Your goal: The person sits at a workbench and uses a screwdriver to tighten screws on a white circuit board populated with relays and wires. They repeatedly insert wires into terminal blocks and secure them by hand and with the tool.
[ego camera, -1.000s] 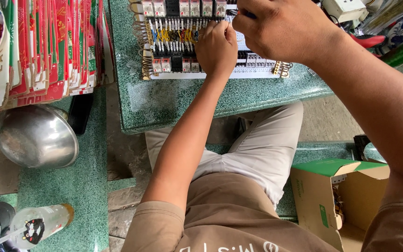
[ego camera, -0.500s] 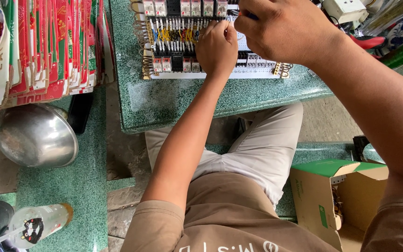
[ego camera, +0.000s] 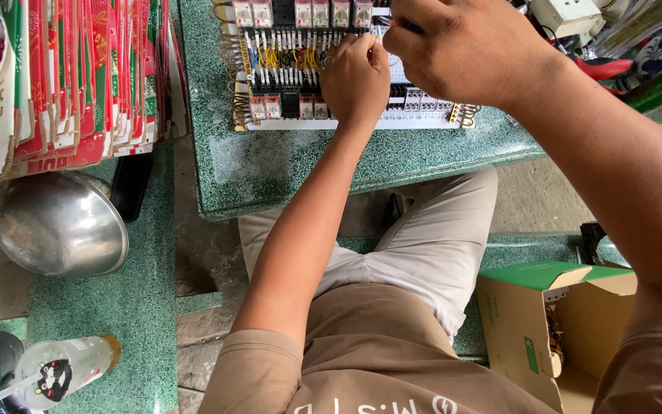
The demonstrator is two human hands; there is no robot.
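Little has moved since the earlier frames: both hands stay over the wiring board [ego camera: 346, 84], with only a slight shift of view. Left hand [ego camera: 355, 77] rests on the board's middle, fingers curled and pressed together against the rows of white and yellow wires; whether they pinch a wire cannot be told. Right hand [ego camera: 469, 46] hovers just above and right of it, fingers bunched around a thin tool whose tip barely shows. Board lies flat on the green speckled table [ego camera: 285, 165], at its far edge. Left of the table: stack of red-and-green cartons [ego camera: 86, 77], steel bowl [ego camera: 59, 222], plastic cup [ego camera: 59, 372]. Lower right: open cardboard box [ego camera: 557, 330].
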